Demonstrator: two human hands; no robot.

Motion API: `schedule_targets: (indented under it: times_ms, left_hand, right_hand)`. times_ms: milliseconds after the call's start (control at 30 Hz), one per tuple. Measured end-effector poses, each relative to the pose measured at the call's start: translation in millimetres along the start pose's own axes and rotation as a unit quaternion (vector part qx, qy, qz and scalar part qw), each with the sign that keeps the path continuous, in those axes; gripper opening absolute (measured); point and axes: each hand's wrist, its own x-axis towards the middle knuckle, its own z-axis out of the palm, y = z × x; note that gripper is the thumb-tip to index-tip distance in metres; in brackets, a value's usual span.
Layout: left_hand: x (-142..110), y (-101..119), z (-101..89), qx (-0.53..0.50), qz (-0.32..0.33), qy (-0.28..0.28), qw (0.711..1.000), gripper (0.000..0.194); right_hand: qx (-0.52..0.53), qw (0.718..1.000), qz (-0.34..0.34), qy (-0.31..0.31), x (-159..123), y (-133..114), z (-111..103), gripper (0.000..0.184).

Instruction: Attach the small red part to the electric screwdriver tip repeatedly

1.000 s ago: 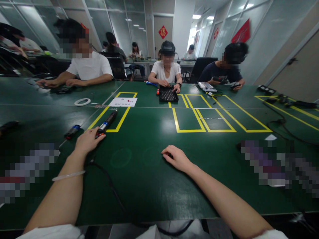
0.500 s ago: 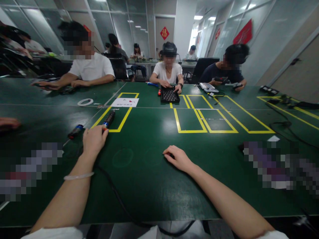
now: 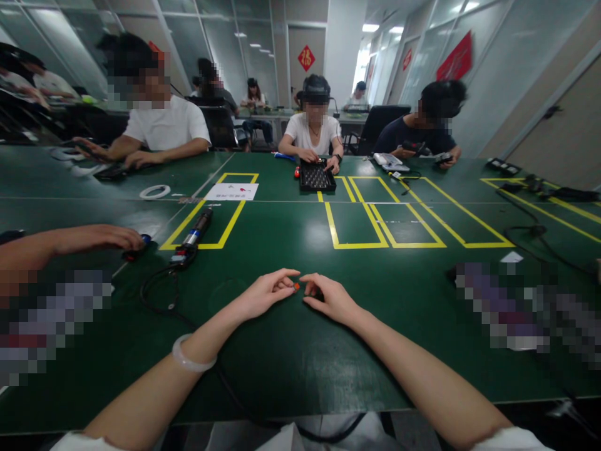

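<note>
Just left of the middle, my left hand (image 3: 265, 294) has a small orange piece (image 3: 297, 287) at its thumb and fingertips. Facing it, my right hand (image 3: 332, 299) rests near the table with bent fingers, thumb apart from them. I see nothing in it. The fingertips of both hands nearly meet beside the orange piece. Beyond my left hand lies a black cylindrical tool (image 3: 193, 237) with silver and blue bands, a black cable running from it toward me. A sheet of paper (image 3: 233, 191) lies past the tool, over a yellow-taped rectangle.
A co-worker's hand (image 3: 107, 237) reaches in from the left onto a second dark cylindrical tool (image 3: 137, 249). Across the green table (image 3: 263, 376), a person handles a black tray (image 3: 317, 188). A white ring (image 3: 154, 191) lies far left. Yellow tape outlines (image 3: 361, 246) mark the far side.
My left hand has left the black tool and come right, beside my right hand, with the orange piece. The right hand has hardly moved. A co-worker's hand has reached the second tool.
</note>
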Motion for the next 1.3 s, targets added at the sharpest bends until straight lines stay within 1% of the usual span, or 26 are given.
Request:
schedule_targets:
  times_ms: [67, 167, 233, 300, 400, 533, 600, 667, 700, 800, 900, 1033, 1100, 1167, 1200, 1267, 1300]
  left_hand:
    - [-0.6, 2.4, 6.3, -0.008, 0.012, -0.024, 1.000, 0.046]
    - [-1.3, 5.3, 11.1, -0.008, 0.020, -0.046, 0.999, 0.046]
    - [-2.1, 7.5, 12.1, -0.005, 0.020, -0.046, 0.999, 0.047]
    - [-3.2, 10.3, 11.9, 0.005, 0.025, -0.038, 0.999, 0.047]
    - [-5.3, 15.9, 11.4, 0.049, 0.050, -0.015, 0.997, 0.045]
    - [-8.5, 22.2, 12.9, 0.165, 0.082, 0.024, 0.983, 0.033]
    - [-9.4, 23.6, 14.4, 0.212, 0.093, 0.032, 0.972, 0.026]
    - [-9.5, 23.5, 15.4, 0.237, 0.096, 0.036, 0.966, 0.021]
    - [-9.2, 22.9, 15.6, 0.243, 0.093, 0.038, 0.965, 0.021]
    - [-7.6, 19.6, 14.8, 0.240, 0.079, 0.050, 0.966, 0.024]
    - [-6.4, 15.8, 14.0, 0.226, 0.071, 0.056, 0.970, 0.028]
    - [-6.2, 14.9, 15.2, 0.226, 0.083, 0.044, 0.970, 0.029]
    - [-5.6, 15.7, 13.3, 0.235, 0.089, 0.044, 0.967, 0.029]
    - [-4.3, 14.8, 5.3, 0.250, 0.085, 0.070, 0.962, 0.031]
    - [-3.5, 12.7, -2.0, 0.262, 0.077, 0.097, 0.957, 0.032]
    - [-2.5, 3.8, -23.3, 0.300, 0.050, 0.172, 0.937, 0.035]
    - [-2.9, -3.4, -37.0, 0.327, 0.031, 0.214, 0.920, 0.037]
  right_hand:
    - [-0.004, 1.000, -0.011, -0.004, 0.5, -1.5, 1.5, 0.040]
    - [-0.018, 0.999, -0.032, -0.012, 1.3, -4.2, 2.0, 0.027]
    - [-0.019, 0.999, -0.031, -0.014, 1.3, -4.9, 1.8, 0.016]
    - [-0.007, 1.000, -0.016, -0.007, 1.2, -4.0, 1.9, 0.012]
    - [0.040, 0.999, 0.017, 0.006, 1.3, -1.2, 2.5, 0.012]
    - [0.110, 0.992, 0.056, 0.007, 2.0, 0.2, 2.3, 0.017]
    - [0.123, 0.990, 0.066, 0.001, 2.2, -0.3, 1.7, 0.020]
    - [0.128, 0.989, 0.072, -0.004, 2.2, -0.9, 1.1, 0.023]
    - [0.134, 0.988, 0.073, -0.005, 2.1, -1.1, 0.8, 0.024]
    - [0.166, 0.984, 0.064, 0.008, 1.8, -1.4, 0.9, 0.018]
    - [0.177, 0.983, 0.044, 0.012, 1.5, -2.3, 1.4, 0.026]
    - [0.160, 0.986, 0.037, 0.012, 1.7, -5.4, 0.8, 0.013]
    - [0.159, 0.986, 0.038, 0.016, 1.9, -6.0, 0.2, 0.011]
    - [0.159, 0.986, 0.043, 0.022, 1.9, -4.7, -0.2, 0.012]
    - [0.159, 0.986, 0.047, 0.027, 1.8, -3.4, -0.2, 0.012]
    - [0.156, 0.986, 0.053, 0.029, 1.5, -0.3, 0.0, 0.013]
    - [0.153, 0.986, 0.056, 0.027, 1.3, 1.1, 0.1, 0.013]
